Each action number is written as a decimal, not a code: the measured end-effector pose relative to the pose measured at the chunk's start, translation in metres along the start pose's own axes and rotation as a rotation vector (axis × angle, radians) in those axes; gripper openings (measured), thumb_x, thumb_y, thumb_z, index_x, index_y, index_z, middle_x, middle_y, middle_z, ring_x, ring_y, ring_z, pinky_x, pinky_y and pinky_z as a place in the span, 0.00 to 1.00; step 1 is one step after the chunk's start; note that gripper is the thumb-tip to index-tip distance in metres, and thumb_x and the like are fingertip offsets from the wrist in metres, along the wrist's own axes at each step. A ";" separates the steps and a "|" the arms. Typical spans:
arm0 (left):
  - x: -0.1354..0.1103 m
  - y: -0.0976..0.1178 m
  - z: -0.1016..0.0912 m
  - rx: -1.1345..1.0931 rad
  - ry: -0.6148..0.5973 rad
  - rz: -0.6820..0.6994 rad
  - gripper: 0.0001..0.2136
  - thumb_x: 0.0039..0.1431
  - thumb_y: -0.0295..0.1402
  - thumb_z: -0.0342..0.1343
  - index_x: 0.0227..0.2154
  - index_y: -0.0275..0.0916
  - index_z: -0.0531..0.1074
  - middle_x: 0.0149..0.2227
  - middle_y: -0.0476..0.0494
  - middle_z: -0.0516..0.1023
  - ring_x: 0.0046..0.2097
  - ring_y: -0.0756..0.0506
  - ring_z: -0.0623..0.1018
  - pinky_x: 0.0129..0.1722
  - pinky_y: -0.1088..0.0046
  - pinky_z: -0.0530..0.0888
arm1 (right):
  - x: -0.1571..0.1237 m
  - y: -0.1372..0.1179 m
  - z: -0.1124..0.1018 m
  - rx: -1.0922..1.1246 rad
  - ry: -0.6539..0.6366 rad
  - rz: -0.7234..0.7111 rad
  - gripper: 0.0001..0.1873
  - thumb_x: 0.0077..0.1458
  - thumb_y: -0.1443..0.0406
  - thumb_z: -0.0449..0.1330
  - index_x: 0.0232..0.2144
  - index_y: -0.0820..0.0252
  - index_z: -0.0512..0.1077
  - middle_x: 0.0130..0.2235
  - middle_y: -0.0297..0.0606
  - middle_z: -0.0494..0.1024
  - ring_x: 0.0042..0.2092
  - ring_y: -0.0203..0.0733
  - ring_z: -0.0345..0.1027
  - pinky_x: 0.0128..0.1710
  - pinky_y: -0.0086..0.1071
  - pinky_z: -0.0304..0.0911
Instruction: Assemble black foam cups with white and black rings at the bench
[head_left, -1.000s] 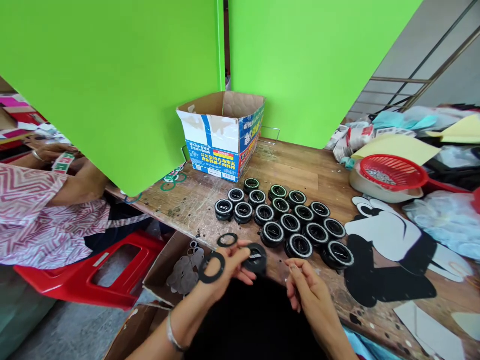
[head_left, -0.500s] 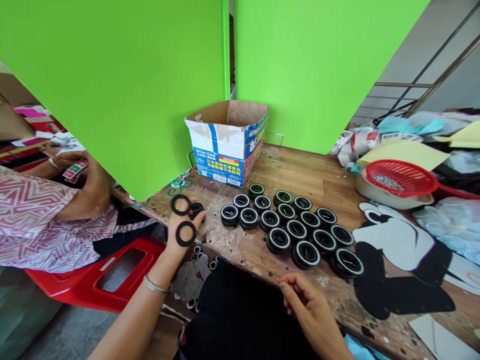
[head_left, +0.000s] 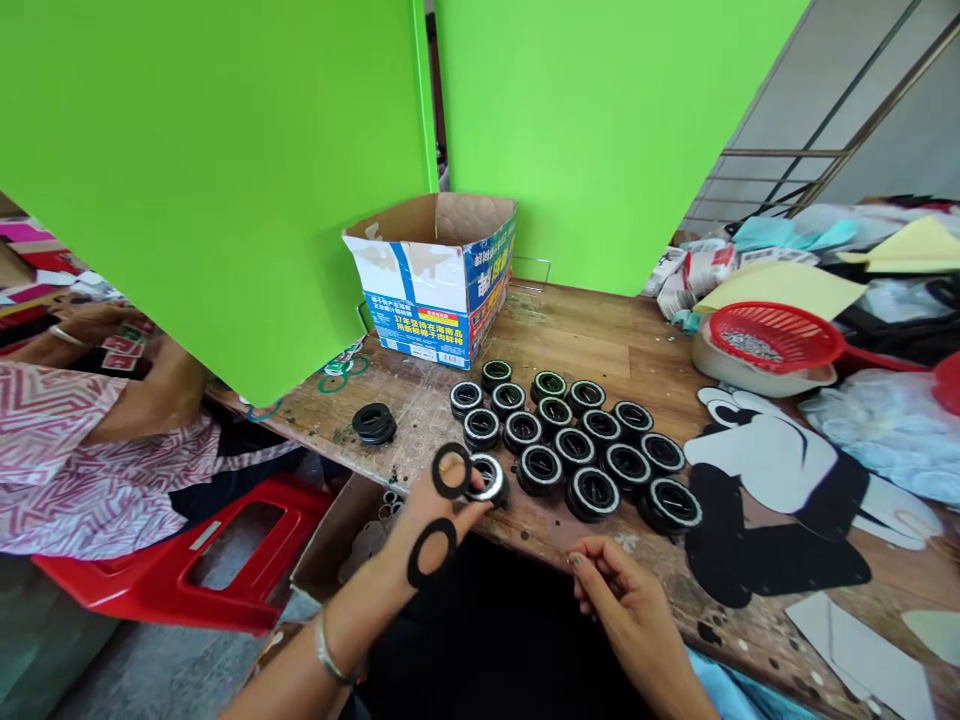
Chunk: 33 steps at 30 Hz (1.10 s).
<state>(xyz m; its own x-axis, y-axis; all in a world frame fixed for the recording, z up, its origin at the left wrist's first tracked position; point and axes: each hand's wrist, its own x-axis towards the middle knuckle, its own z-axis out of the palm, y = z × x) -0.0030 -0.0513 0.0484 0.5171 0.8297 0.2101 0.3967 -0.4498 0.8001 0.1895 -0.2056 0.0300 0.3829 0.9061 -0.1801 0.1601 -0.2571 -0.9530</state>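
My left hand [head_left: 439, 510] holds two flat black rings, one [head_left: 451, 471] near the fingertips and one [head_left: 432, 551] by the palm, and its fingers grip a round black part with a white rim [head_left: 489, 478] at the table's front edge. Just right of it lie several rows of the same round black parts [head_left: 574, 445]. A lone black part [head_left: 374, 423] sits apart to the left on the wooden table [head_left: 592, 345]. My right hand [head_left: 615, 590] rests at the near edge with fingers curled, thumb and fingertips pinched; anything between them is too small to make out.
An open cardboard box [head_left: 433, 275] stands at the back before green panels. A red basket [head_left: 776, 338], black-and-white cut-out shapes [head_left: 772, 490] and plastic bags lie on the right. Another person in a patterned sleeve [head_left: 67, 455] works at left, beside a red stool [head_left: 187, 555].
My left hand came back from the table's left side, leaving a black part there, and now grips a white-rimmed part at the front of the rows. My right hand has barely moved.
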 end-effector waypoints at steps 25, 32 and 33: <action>-0.046 0.057 0.008 -0.075 -0.528 0.092 0.10 0.54 0.23 0.57 0.37 0.42 0.69 0.43 0.47 0.72 0.44 0.45 0.70 0.46 0.69 0.67 | 0.010 -0.054 0.004 0.129 -0.253 0.082 0.22 0.50 0.46 0.61 0.29 0.60 0.72 0.22 0.31 0.68 0.22 0.31 0.55 0.21 0.26 0.52; -0.040 0.043 0.007 -0.089 -0.479 0.005 0.08 0.52 0.26 0.59 0.36 0.41 0.72 0.39 0.47 0.74 0.40 0.46 0.72 0.43 0.71 0.68 | 0.003 -0.045 0.013 0.313 -0.131 0.213 0.24 0.45 0.46 0.65 0.24 0.59 0.65 0.16 0.24 0.58 0.18 0.27 0.44 0.18 0.25 0.39; -0.036 0.038 0.007 -0.086 -0.437 -0.072 0.05 0.52 0.27 0.59 0.33 0.40 0.73 0.35 0.48 0.75 0.37 0.47 0.72 0.39 0.71 0.68 | 0.002 -0.042 0.014 0.346 -0.086 0.229 0.23 0.44 0.47 0.66 0.24 0.59 0.65 0.15 0.24 0.58 0.18 0.27 0.44 0.18 0.25 0.38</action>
<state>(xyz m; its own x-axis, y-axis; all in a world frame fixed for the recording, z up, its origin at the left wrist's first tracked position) -0.0013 -0.1008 0.0677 0.7696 0.6322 -0.0902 0.3889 -0.3518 0.8515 0.1714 -0.1880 0.0664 0.2937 0.8669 -0.4028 -0.2406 -0.3408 -0.9088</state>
